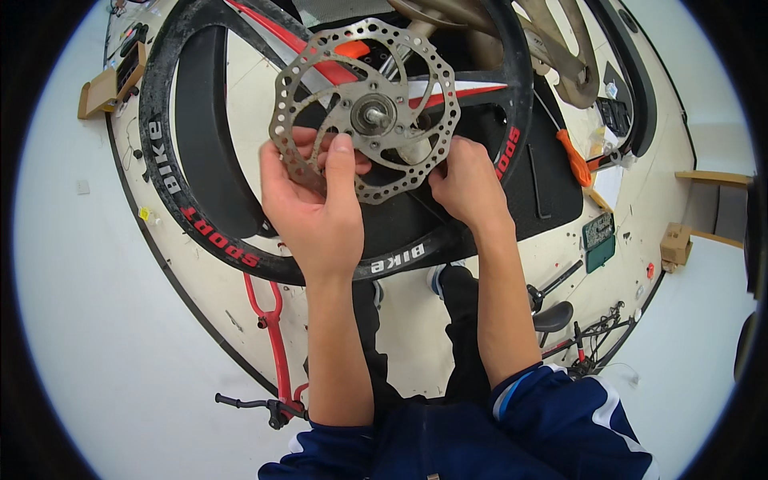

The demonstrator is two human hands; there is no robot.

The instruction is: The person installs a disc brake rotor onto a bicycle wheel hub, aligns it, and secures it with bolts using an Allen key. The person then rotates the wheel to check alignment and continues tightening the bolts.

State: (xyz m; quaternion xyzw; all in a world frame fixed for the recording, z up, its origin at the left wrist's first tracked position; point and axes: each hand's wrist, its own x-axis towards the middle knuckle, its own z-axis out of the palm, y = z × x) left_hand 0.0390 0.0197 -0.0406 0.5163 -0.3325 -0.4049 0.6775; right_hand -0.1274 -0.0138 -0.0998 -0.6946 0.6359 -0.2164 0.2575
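A silver brake rotor point(441, 80) with a drilled rim faces me, mounted at the hub point(374, 114) of a black bicycle wheel point(172, 196) with red and white spokes. My left hand point(316, 208) grips the rotor's lower left side, thumb across its front and fingers behind, partly seen through the gaps. At the rotor's lower right rim is my right hand point(472, 184), its fingers curled closed. Its fingertips go behind the rim, so whatever they pinch is hidden. A bare threaded axle end sticks out of the hub's middle.
Under the wheel lies a black surface point(560, 204) bearing a hex key point(535, 184). An orange-handled screwdriver point(573, 156) rests at its right edge. A red bike frame point(278, 352) stands on the floor lower left. A green case point(600, 252) and a cardboard box point(677, 244) are at right.
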